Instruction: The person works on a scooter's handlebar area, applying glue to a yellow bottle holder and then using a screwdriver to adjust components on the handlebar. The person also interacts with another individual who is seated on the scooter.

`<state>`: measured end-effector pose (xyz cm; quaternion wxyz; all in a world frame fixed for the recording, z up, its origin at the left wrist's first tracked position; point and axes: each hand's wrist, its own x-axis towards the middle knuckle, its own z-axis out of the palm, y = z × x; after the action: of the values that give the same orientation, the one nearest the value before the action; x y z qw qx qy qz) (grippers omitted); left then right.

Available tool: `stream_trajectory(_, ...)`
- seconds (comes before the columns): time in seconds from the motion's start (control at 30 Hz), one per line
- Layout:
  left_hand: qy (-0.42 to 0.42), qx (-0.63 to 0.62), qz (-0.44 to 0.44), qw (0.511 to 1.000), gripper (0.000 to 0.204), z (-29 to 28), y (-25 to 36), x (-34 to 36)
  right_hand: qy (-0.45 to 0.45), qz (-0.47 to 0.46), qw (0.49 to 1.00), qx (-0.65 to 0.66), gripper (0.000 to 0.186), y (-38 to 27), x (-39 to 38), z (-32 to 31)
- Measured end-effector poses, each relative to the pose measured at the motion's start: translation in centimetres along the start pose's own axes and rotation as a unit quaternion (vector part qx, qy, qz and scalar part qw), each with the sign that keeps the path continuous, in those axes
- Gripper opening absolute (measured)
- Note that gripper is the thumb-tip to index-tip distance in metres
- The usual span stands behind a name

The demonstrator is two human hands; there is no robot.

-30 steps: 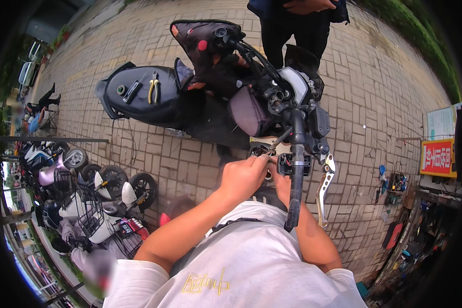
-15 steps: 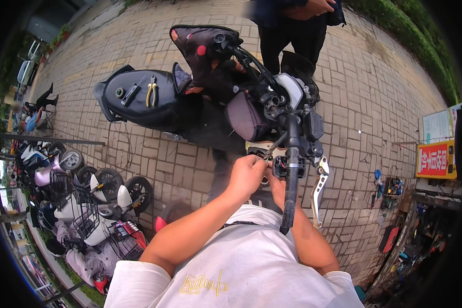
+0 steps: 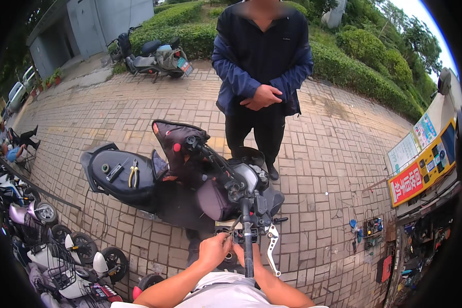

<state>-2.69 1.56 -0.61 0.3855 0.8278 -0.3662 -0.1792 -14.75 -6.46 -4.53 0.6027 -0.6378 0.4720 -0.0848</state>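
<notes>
Left hand (image 3: 214, 250) grip closed on a small tool at the scooter handlebar (image 3: 247, 241) switch housing — right hand (image 3: 239, 252) behind the bar, grip unclear, yellow-handled pliers (image 3: 134, 173) lay on the seat (image 3: 119, 177).

The handlebar (image 3: 248, 241) is hiding most of the right hand (image 3: 239, 252) at six o'clock; the left hand (image 3: 215, 249) is covering whatever it grips. The bystander's head (image 3: 264, 6) at twelve o'clock is blurring out, cut by the edge.

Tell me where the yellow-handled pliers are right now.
In the head view the pliers lie left of centre on the scooter's black seat, beside a small black tool, well away from both hands at the handlebar.
</notes>
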Motion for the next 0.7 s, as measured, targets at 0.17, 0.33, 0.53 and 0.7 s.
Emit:
stream_trajectory(0.17,-0.076,-0.094,-0.126,0.985,0.027,0.4,0.0,0.2,-0.031,0.004,0.984,0.176,0.03,2.0,-0.1,0.6)
stream_trajectory(0.33,-0.101,-0.089,-0.133,0.982,0.028,1.2,-1.1,-0.2,0.022,-0.04,0.983,0.178,0.014,0.7,-1.6,1.0)
stream_trajectory(0.53,-0.127,-0.248,-0.155,0.948,0.026,2.8,-4.6,0.5,0.036,-0.179,0.97,0.159,0.011,2.1,-1.6,2.7)
stream_trajectory(0.7,-0.151,-0.126,-0.199,0.96,0.027,1.1,-2.3,1.7,-0.007,-0.252,0.965,0.074,0.014,3.6,-1.3,2.7)
